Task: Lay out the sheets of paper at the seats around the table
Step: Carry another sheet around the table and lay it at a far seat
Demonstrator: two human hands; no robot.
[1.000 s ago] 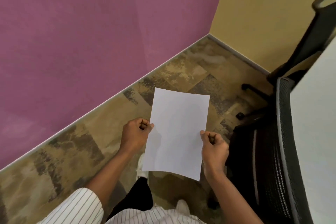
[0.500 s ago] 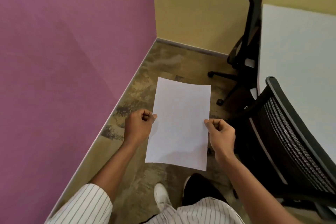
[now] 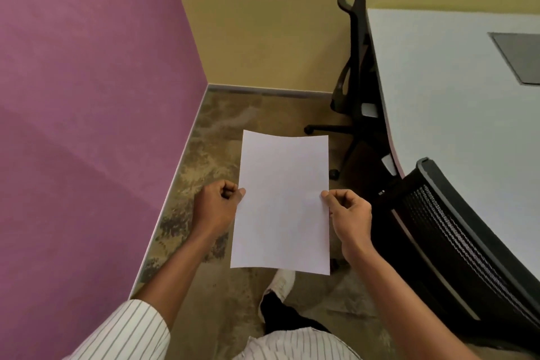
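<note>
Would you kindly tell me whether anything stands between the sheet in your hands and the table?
Yes. The mesh-backed chair stands right of the sheet, between it and the edge of the table. A second chair stands at the table farther ahead. The left hand and right hand pinch the sheet's sides.

The table (image 3: 455,102) runs off the right edge; the paper (image 3: 283,202) hides part of a shoe (image 3: 282,282).

- I see one sheet of paper (image 3: 282,202): blank, white, portrait, held above the floor, pinched at both long edges, far edge bowed.
- desk (image 3: 455,114): white top, right of the sheet, apart from it.
- near chair (image 3: 455,242) and far chair (image 3: 357,47): black, at the desk's edge.
</note>
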